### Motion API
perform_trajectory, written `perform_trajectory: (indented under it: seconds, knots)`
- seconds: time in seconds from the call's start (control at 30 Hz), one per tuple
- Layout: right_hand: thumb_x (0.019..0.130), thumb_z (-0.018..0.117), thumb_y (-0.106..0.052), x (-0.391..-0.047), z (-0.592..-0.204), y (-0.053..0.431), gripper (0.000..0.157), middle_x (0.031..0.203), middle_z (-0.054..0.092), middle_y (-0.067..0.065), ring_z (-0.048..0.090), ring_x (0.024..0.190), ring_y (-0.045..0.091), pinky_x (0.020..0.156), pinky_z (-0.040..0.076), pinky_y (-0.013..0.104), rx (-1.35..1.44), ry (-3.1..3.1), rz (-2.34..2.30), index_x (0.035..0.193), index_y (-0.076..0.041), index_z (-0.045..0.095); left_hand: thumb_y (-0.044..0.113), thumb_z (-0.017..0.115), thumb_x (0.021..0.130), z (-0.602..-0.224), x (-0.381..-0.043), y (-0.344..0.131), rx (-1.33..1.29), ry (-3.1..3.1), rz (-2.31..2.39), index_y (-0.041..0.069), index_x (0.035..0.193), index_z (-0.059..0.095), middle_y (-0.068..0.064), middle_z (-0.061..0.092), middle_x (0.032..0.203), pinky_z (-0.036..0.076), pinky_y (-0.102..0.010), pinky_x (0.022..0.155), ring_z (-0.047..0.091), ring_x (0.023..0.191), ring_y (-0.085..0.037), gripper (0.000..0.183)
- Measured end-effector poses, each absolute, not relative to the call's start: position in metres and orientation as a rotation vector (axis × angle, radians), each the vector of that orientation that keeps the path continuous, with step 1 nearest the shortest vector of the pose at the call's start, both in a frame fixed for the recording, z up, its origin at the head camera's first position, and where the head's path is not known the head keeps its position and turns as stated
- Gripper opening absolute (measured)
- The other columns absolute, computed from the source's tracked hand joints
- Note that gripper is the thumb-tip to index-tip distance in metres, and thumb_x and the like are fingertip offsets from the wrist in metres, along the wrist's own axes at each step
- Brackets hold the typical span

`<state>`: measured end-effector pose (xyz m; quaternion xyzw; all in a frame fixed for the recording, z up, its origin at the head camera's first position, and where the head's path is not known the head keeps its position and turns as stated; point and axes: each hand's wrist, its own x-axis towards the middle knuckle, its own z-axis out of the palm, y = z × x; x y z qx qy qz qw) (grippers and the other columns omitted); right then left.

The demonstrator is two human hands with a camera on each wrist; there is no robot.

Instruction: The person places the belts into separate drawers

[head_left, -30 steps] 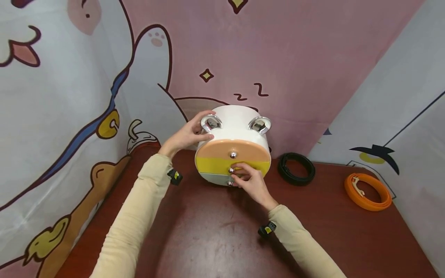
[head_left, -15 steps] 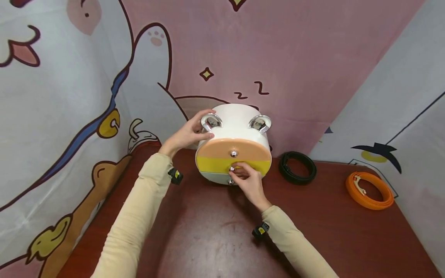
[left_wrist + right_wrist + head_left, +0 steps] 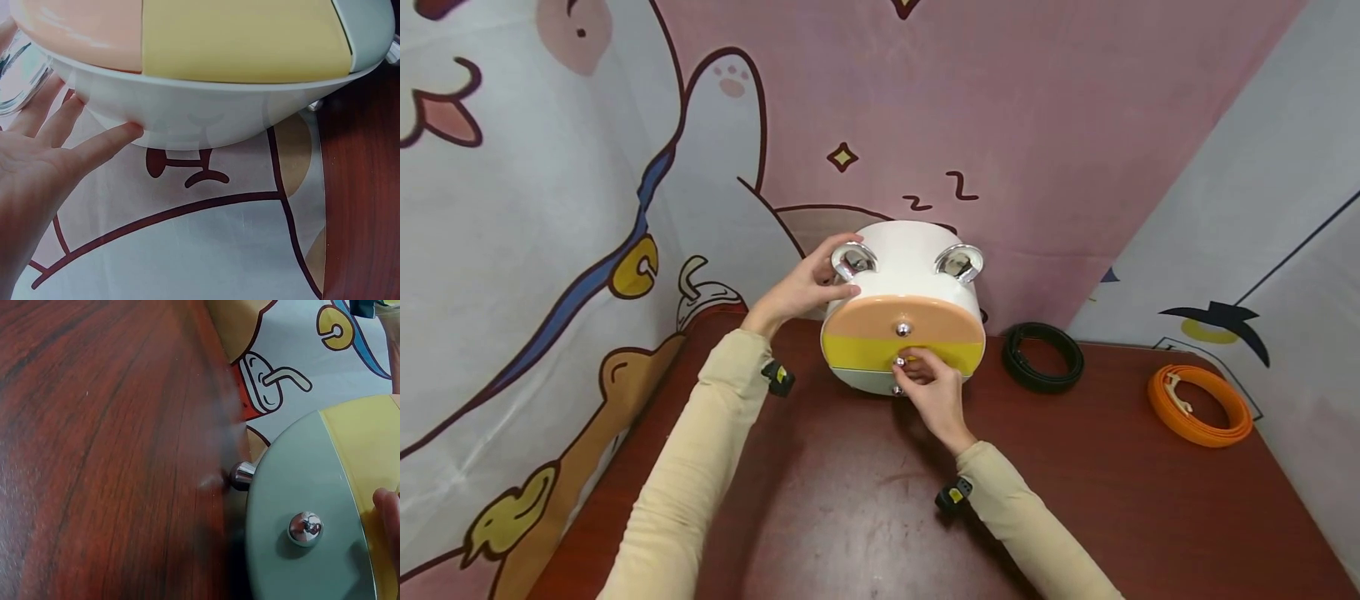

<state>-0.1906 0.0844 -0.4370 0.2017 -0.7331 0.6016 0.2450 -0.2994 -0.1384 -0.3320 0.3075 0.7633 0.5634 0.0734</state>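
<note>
A small white drawer cabinet (image 3: 904,275) with two silver ears stands at the back of the table. Its rounded front has a peach drawer, a yellow drawer (image 3: 857,354) and a pale green drawer (image 3: 300,481), each with a silver knob. My left hand (image 3: 805,287) rests on the cabinet's left side by the ear; in the left wrist view its fingers (image 3: 112,142) extend against the white shell. My right hand (image 3: 936,387) pinches the yellow drawer's knob (image 3: 899,362). The right wrist view catches only part of that hand, at its right edge.
To the cabinet's right lie a coiled black belt (image 3: 1042,358) and a coiled orange belt (image 3: 1201,406). The reddish-brown table (image 3: 842,500) extends toward me. Cartoon-printed cloth (image 3: 1037,125) hangs behind and along both sides.
My right wrist and forearm have shifted left, while the fingers stay at the yellow drawer's knob. The left hand keeps its place on the cabinet. The head view has moved slightly.
</note>
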Motion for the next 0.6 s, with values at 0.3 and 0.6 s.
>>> perform_trajectory:
  seconds: [0.3, 0.6]
  knots:
    - [0.077, 0.074, 0.013, -0.187, -0.439, 0.084, 0.02, 0.078, 0.069, 0.02, 0.067, 0.067, 0.033, 0.058, 0.053, 0.025, 0.541, -1.999, 1.634, 0.095, 0.011, 0.067, 0.002, 0.067, 0.09, -0.332, -0.299, -0.138, 0.904, 2.287, 1.69, 0.019, 0.15, 0.03, -0.018, 0.058, 0.119, 0.048, -0.034, 0.066, 0.059, 0.088, -0.023, 0.072]
    - [0.075, 0.074, 0.015, -0.178, -0.441, 0.084, 0.023, 0.078, 0.069, 0.018, 0.067, 0.066, 0.03, 0.056, 0.054, 0.032, 0.588, -1.995, 1.616, 0.096, 0.009, 0.067, 0.0, 0.067, 0.09, -0.331, -0.299, -0.139, 0.926, 2.273, 1.708, 0.017, 0.149, 0.031, -0.017, 0.056, 0.122, 0.048, -0.035, 0.073, 0.057, 0.096, -0.034, 0.071]
